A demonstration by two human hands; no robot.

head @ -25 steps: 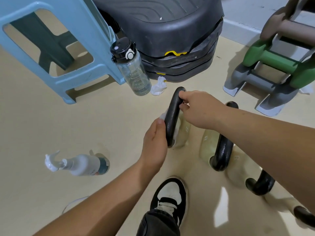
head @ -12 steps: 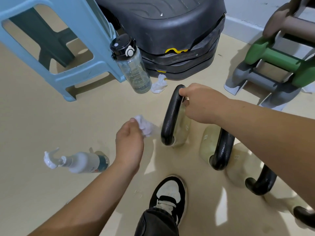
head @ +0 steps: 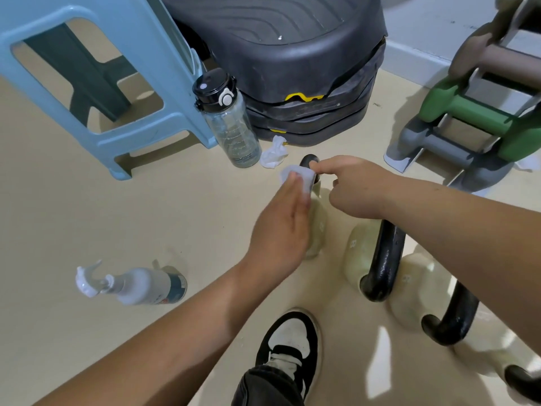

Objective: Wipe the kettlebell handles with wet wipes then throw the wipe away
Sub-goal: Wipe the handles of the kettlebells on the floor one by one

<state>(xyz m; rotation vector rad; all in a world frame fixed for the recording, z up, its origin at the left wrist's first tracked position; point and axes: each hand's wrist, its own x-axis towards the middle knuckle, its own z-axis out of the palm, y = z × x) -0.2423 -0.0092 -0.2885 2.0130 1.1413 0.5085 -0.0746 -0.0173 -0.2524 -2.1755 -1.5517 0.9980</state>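
Your wet wipe [head: 297, 176] is a pale, translucent, crumpled sheet pressed against the top of the black handle [head: 309, 161] of the nearest cream kettlebell [head: 316, 230], which stands on the floor ahead of your shoe [head: 292, 338]. Your left hand [head: 282, 227] pinches the wipe; your right hand [head: 358, 186] grips the handle's top, fingers curled, the two hands just beside each other. Most of that handle is hidden behind your hands. A second kettlebell [head: 360, 253] stands to the right, partly covered by your forearm.
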